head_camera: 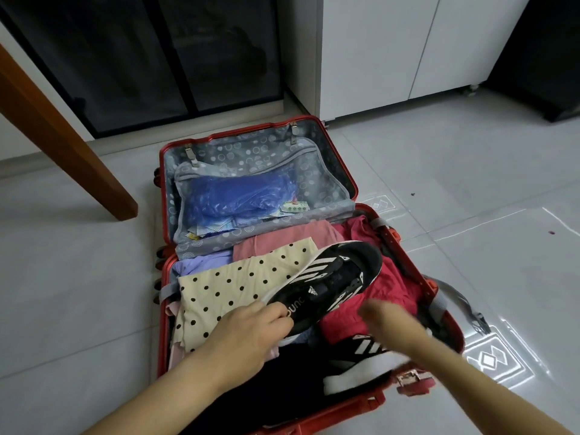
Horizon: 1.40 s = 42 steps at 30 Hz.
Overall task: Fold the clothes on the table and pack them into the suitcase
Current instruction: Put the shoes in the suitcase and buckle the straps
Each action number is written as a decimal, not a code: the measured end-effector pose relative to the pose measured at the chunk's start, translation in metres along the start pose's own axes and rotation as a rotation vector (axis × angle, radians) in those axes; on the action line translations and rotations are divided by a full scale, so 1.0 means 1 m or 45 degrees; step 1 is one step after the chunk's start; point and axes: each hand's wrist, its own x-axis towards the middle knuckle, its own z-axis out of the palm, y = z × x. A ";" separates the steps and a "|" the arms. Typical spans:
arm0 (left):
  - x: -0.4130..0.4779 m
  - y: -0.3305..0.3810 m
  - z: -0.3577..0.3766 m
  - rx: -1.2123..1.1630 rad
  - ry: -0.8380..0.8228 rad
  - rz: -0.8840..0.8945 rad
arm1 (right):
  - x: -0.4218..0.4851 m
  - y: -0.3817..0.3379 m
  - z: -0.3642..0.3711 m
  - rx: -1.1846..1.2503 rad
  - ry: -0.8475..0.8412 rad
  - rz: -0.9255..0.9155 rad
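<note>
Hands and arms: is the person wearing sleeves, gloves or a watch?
Nothing visible. The left hand and right hand are ungloved; both forearms are bare to the picture's edge, with no sleeve, watch or bracelet. The right hand is blurred. Rings cannot be told.

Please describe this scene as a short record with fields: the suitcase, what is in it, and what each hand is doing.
suitcase: red suitcase, lying open on the tiled floor
lid half: blue plastic bag
lower half: dotted cloth, pink garment, red garment
shoes: black shoe on top of the clothes; second shoe by the near edge
left hand: grips the black shoe's heel
right hand: blurred, above the second shoe
</note>
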 end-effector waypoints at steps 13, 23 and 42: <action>0.049 0.023 0.007 0.399 0.241 0.411 | 0.001 0.010 -0.087 -0.052 -0.138 -0.269; 0.071 0.011 -0.027 0.551 0.307 0.573 | 0.017 -0.050 -0.071 0.365 -0.300 -0.316; 0.097 0.021 0.018 -1.021 -0.101 -0.646 | 0.009 -0.001 -0.073 2.143 0.222 0.123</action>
